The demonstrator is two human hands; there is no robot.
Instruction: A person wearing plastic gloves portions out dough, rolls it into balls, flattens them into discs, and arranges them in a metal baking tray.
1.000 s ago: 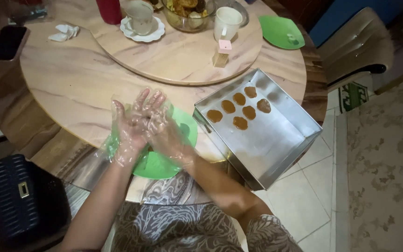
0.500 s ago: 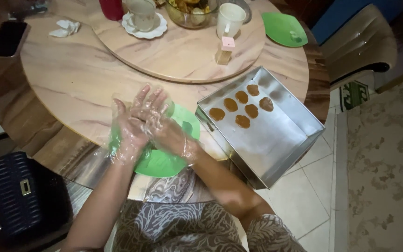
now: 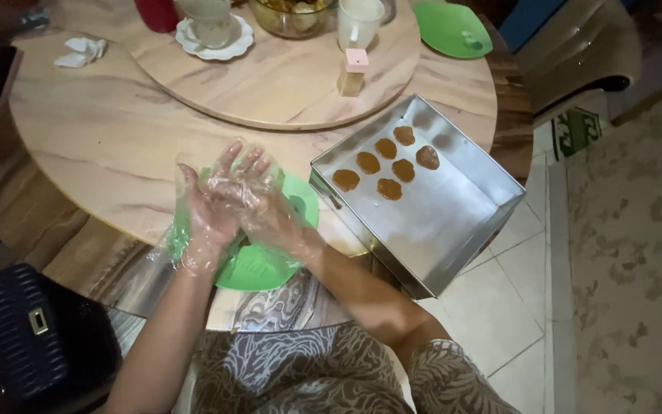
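- Head view: the left hand point(image 3: 204, 211) and the right hand point(image 3: 258, 201) are seen pressed palm to palm above the green plate point(image 3: 300, 208), both covered in thin, clear, crinkled plastic gloves.
- The fingers of both hands are stretched out flat and pointed away from the body, toward the middle of the desk point(image 3: 101, 146); the long axis of the joined hands is tilted a little to the right.
- Neither grip is closed round anything; whether a small piece is pressed between the palms cannot be told, since the gap is hidden.
- The green plate is set at the near edge of the desk, partly covered by the hands and partly past the edge.
- A rectangular metal tray point(image 3: 453, 222) is placed just right of the plate, turned at an angle, with its near corner hanging beyond the desk edge.
- Six flat, round, brown pieces point(image 3: 388, 165) are laid in two short rows in the far-left part of the tray, apart from each other.
- A round wooden turntable point(image 3: 285, 84) is seen farther back, bearing cups and a bowl.
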